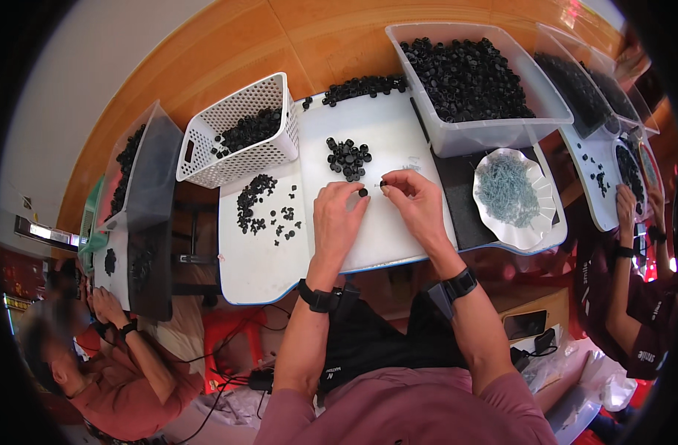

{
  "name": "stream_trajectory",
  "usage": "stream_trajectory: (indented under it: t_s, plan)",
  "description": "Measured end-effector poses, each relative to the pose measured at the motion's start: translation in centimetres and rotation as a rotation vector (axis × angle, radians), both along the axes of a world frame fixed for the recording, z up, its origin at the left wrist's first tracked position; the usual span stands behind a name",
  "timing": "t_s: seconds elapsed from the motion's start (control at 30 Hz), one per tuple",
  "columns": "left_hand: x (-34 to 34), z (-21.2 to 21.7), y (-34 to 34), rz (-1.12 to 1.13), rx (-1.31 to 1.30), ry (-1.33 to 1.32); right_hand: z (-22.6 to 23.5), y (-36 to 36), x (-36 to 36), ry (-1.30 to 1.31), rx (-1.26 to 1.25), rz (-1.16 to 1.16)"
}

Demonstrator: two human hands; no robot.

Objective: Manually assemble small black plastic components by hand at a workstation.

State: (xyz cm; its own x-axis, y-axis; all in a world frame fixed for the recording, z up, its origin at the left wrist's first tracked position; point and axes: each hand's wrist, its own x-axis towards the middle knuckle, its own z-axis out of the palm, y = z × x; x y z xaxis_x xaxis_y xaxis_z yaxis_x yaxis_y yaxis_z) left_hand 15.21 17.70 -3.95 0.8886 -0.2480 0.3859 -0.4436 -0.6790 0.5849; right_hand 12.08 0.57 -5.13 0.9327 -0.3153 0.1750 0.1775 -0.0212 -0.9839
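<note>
Over the white work table (pixel 383 248), my two hands are close together, a small gap between them. My left hand (pixel 337 216) pinches a small round black plastic part (pixel 363 192) between thumb and fingers. In the fingertips of my right hand (pixel 419 206) is another small black plastic piece (pixel 383 183), its exact shape partly hidden. Just beyond the hands lies a heap of black round caps (pixel 348 157). Smaller black plastic pieces (pixel 254 202) are scattered on the table to the left of my left hand.
A white perforated basket (pixel 239 169) and a large clear bin (pixel 494 133), both with black parts, stand at the back. Right of my hands, a scalloped white dish (pixel 530 237) holds thin grey-green bits. Co-workers sit at the left (pixel 120 389) and right (pixel 624 297).
</note>
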Motion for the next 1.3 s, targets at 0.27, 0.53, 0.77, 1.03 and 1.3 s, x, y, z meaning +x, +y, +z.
stream_trajectory:
  t_s: [0.27, 0.53, 0.77, 1.03, 1.3]
  plan:
    - [-1.2, -0.9, -0.9, -0.016, -0.154, -0.046, 1.0, 0.4, -0.5, -0.109, -0.21, 0.017]
    - [-1.1, -1.1, -0.7, -0.011, -0.188, -0.042, 0.5, 0.4, -0.3, -0.107, -0.287, 0.063]
    - [-1.3, -0.8, -0.9, -0.035, -0.24, 0.019, 0.7, 0.5, -0.4, -0.072, -0.314, 0.058]
    - [-1.4, -0.7, -0.7, -0.019, -0.273, 0.082, 0.5, 0.4, -0.5, -0.067, -0.346, 0.066]
    - [-1.3, -1.1, -0.3, -0.076, -0.299, 0.071, 0.3, 0.4, -0.4, -0.018, -0.207, 0.08]
